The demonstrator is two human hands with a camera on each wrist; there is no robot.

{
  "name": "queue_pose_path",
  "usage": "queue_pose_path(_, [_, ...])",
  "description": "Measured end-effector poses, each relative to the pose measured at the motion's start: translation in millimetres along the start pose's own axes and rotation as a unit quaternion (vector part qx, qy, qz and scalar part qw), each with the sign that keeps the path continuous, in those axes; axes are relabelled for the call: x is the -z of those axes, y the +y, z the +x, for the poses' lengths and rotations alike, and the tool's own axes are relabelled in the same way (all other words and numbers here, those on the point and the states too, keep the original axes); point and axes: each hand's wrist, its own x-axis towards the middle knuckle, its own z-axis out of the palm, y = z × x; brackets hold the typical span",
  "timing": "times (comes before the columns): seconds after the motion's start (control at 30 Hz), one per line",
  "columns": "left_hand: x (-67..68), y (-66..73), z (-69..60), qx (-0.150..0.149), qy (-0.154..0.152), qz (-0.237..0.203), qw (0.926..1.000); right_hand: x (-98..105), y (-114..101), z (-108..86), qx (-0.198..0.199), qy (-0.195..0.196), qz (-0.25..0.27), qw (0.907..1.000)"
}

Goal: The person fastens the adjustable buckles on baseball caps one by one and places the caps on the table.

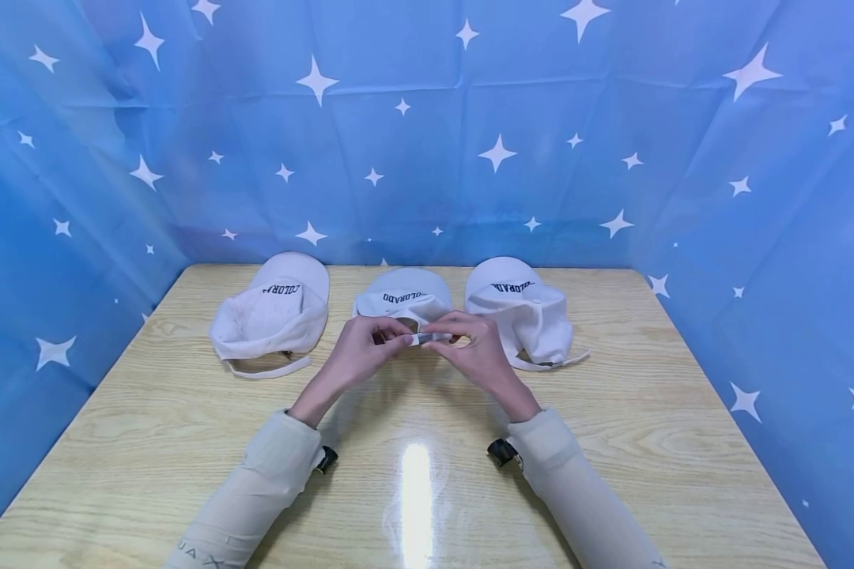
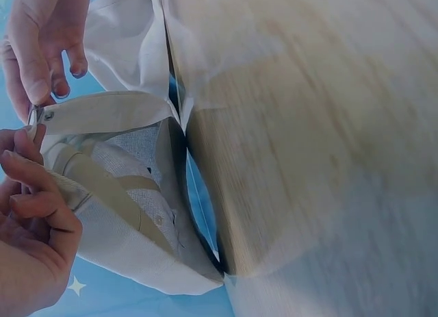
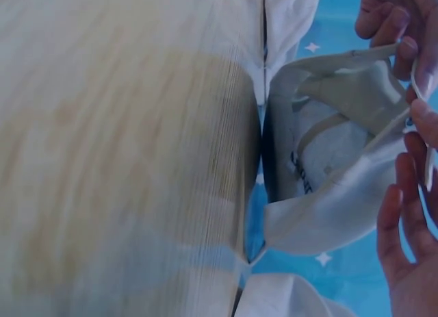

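left hand (image 1: 370,344) and right hand (image 1: 475,349) nearly meet at the centre of the head frame, both pinching the back strap (image 2: 102,113), probably to steady its small metallic buckle (image 2: 34,113). glossy wood-grain table (image 1: 370,474) fills the lower frame. just beyond the fingers, the strap's white middle cap (image 1: 406,283) gapes at its back. slumped fabric left cap (image 1: 256,324) and right cap (image 1: 544,320) flank it, brims away, perhaps keeping straps reachable. behind, creased blue backdrop (image 1: 427,150) carries four-pointed stars.

Staged recording booth, blue star-printed backdrop (image 1: 413,142) on three sides, wood-grain table (image 1: 648,442), wrist-worn cameras (image 1: 501,453)
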Motion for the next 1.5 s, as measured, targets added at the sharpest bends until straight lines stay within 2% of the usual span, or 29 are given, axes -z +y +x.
queue_pose_path(0.7, [-5.8,0.9,0.6,-0.007,0.01,0.029,0.9995,-1.7,-0.3,0.2,0.015,0.008,-0.009,0.9998])
queue_pose_path(1.1, [5.5,-3.7,0.5,0.032,-0.041,-0.005,0.9986,0.0,0.5,0.8,0.028,0.011,-0.026,0.9992])
queue_pose_path(1.23, [9.0,-3.1,-0.1,0.035,-0.039,-0.012,0.9986,0.6,0.6,1.0,0.025,0.013,-0.028,0.9992])
queue_pose_path(1.5, [8.9,-1.2,-0.2,0.028,-0.014,-0.017,0.9994,1.2,1.5,0.9,0.026,0.013,-0.024,0.9993])
